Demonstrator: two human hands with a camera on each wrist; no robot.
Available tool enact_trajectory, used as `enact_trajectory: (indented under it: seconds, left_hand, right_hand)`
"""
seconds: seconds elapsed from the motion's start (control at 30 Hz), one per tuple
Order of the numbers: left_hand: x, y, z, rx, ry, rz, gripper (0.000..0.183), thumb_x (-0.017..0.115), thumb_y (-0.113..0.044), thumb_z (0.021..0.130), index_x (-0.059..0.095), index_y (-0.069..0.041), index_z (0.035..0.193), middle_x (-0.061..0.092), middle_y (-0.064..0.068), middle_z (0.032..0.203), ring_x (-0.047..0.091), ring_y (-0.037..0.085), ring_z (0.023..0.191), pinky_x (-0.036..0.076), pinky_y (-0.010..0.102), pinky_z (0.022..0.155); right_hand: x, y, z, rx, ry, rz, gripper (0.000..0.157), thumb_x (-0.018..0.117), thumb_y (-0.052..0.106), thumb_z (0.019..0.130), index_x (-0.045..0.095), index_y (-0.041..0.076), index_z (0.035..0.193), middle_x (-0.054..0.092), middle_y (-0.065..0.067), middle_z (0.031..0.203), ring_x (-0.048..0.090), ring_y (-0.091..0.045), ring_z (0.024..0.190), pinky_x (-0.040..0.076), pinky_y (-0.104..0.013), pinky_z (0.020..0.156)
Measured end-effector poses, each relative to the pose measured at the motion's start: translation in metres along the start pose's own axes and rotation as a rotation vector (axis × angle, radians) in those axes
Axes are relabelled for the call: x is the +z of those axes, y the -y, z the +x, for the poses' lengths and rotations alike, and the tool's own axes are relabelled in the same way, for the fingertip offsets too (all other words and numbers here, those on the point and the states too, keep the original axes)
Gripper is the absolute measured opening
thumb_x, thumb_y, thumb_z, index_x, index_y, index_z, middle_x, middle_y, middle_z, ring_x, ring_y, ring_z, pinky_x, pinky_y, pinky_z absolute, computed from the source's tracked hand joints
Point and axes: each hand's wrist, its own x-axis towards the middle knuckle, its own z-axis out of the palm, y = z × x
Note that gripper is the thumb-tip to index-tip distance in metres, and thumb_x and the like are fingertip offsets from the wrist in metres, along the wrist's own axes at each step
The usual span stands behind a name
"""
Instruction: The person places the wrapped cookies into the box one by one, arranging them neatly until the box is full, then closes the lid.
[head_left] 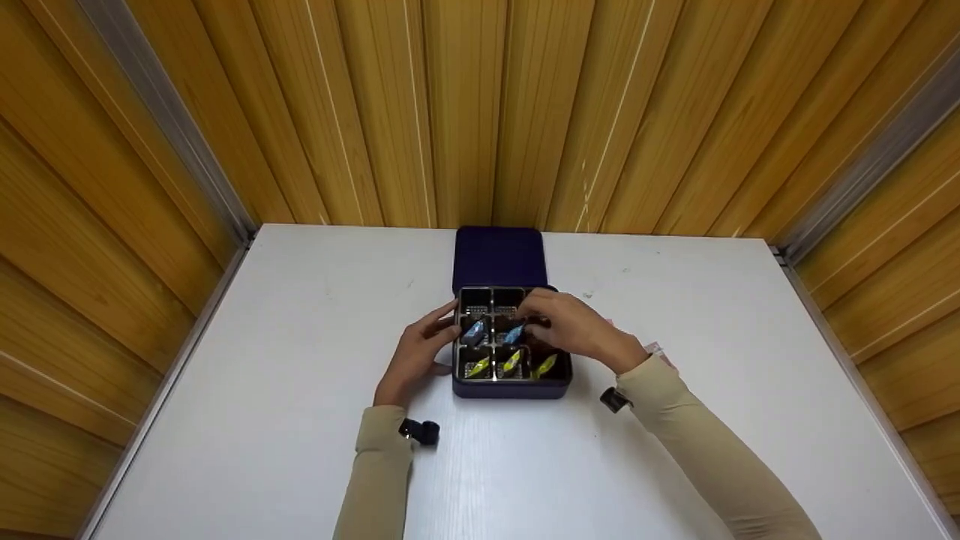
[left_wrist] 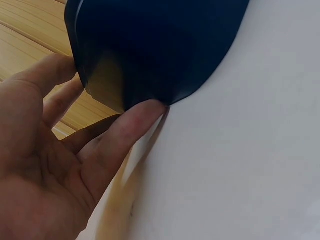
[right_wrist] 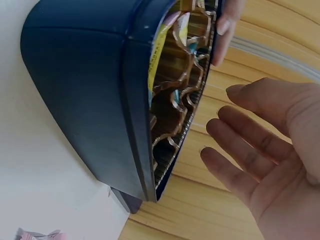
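Near the middle of the white bench (head_left: 300,375), a dark blue box (head_left: 510,390) is being touched at its nine o'clock side by the left hand (head_left: 415,349), the thumb and fingers being spread and rested against the wall. Over the box, from three o'clock, the right hand (head_left: 571,322) is being held with thumb and fingers parted and loosely bent; nothing is being gripped by it (the gap is being shown plainly in the right wrist view). In the middle row, two blue packets (head_left: 514,334) are being held by the nine o'clock and centre compartments; three yellow packets (head_left: 512,361) are being held by the six o'clock row. The opened lid (head_left: 500,259) is being seen at twelve o'clock. At three o'clock, a pink wrapper (head_left: 658,351) is being partly hidden by the right wrist.
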Motion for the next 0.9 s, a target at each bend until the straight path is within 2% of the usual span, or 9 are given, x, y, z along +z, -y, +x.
enact_trajectory:
  seconds: [0.37, 0.5, 0.9]
  left_hand:
    - [0.000, 0.000, -0.001, 0.008, 0.000, 0.014, 0.055, 0.071, -0.024, 0.105, 0.055, -0.024, 0.158, 0.055, 0.024, 0.151, 0.057, 0.045, 0.133, 0.065, 0.053, 0.064]
    - [0.000, 0.002, 0.000, 0.003, 0.003, 0.007, 0.055, 0.072, -0.025, 0.104, 0.056, -0.025, 0.157, 0.055, 0.023, 0.152, 0.057, 0.044, 0.134, 0.065, 0.053, 0.065]
    - [0.000, 0.005, 0.001, 0.016, -0.007, 0.028, 0.054, 0.071, -0.023, 0.104, 0.057, -0.027, 0.156, 0.059, 0.022, 0.149, 0.058, 0.043, 0.133, 0.065, 0.051, 0.065]
  right_hand:
    - [-0.001, -0.004, -0.028, 0.078, -0.161, -0.033, 0.026, 0.080, 0.001, 0.094, 0.072, 0.002, 0.119, 0.070, -0.010, 0.118, 0.068, -0.031, 0.113, 0.057, -0.049, 0.098]
    - [0.001, -0.006, -0.039, 0.111, -0.195, -0.023, 0.026, 0.081, 0.001, 0.094, 0.072, 0.002, 0.118, 0.070, -0.010, 0.117, 0.068, -0.032, 0.115, 0.057, -0.049, 0.099]
    - [0.011, -0.013, -0.065, 0.141, -0.298, -0.011, 0.028, 0.083, -0.004, 0.089, 0.072, 0.001, 0.114, 0.070, -0.010, 0.116, 0.069, -0.033, 0.114, 0.057, -0.048, 0.098]
